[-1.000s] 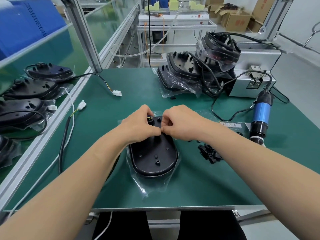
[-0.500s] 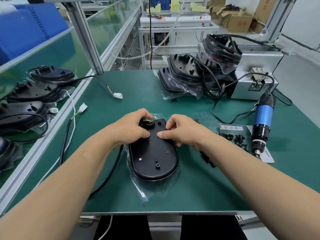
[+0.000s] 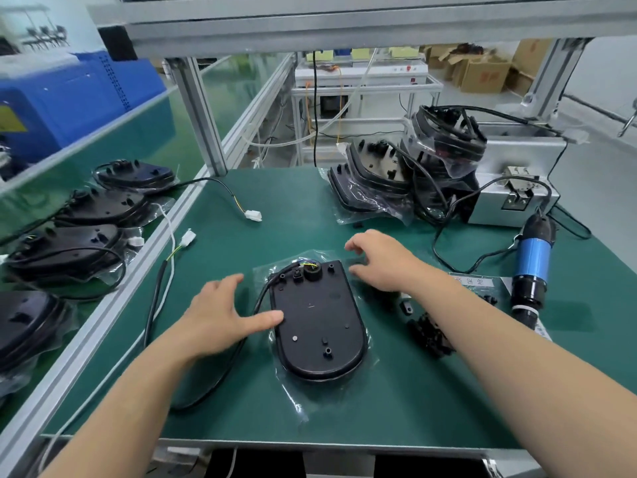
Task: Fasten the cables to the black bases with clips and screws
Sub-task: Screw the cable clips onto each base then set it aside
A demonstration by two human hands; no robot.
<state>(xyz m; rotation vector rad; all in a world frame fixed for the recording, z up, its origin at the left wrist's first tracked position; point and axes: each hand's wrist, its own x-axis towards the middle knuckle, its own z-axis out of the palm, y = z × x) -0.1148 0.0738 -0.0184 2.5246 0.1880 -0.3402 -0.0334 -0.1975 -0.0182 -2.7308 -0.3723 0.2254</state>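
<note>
Our flat, oval black plastic base (image 3: 319,326) lies in the middle of the green-matted bench (image 3: 413,401), just in front of us, on a crumpled clear plastic bag (image 3: 296,398). At its far end a round black socket stands up with yellow, green and blue wires (image 3: 306,263) at its top. A thick black cable (image 3: 210,388) leaves the base's far left corner and loops down the bench under our left wrist.

Our left hand (image 3: 220,319) is spread wide, fingers straight, holding nothing; its thumb tip sits at the left edge of the base. Our right hand (image 3: 382,263) is likewise splayed and slightly blurred, beside the far right corner of the base. It grips nothing, and we cannot tell whether it touches the bag beneath.

To the right of the base, near our right forearm, lies a small heap of black plastic clips (image 3: 431,334). Farther right a blue-and-black electric screwdriver (image 3: 532,267) lies on the bench, with a labelled clear packet (image 3: 477,281) between it and our right hand. At the back right, bagged black bases (image 3: 379,181) are stacked against a silver metal box (image 3: 517,167). On the green surface to our left sit several cabled black bases (image 3: 103,208), and a white plug connector (image 3: 253,215) lies on the bench's far left part.
</note>
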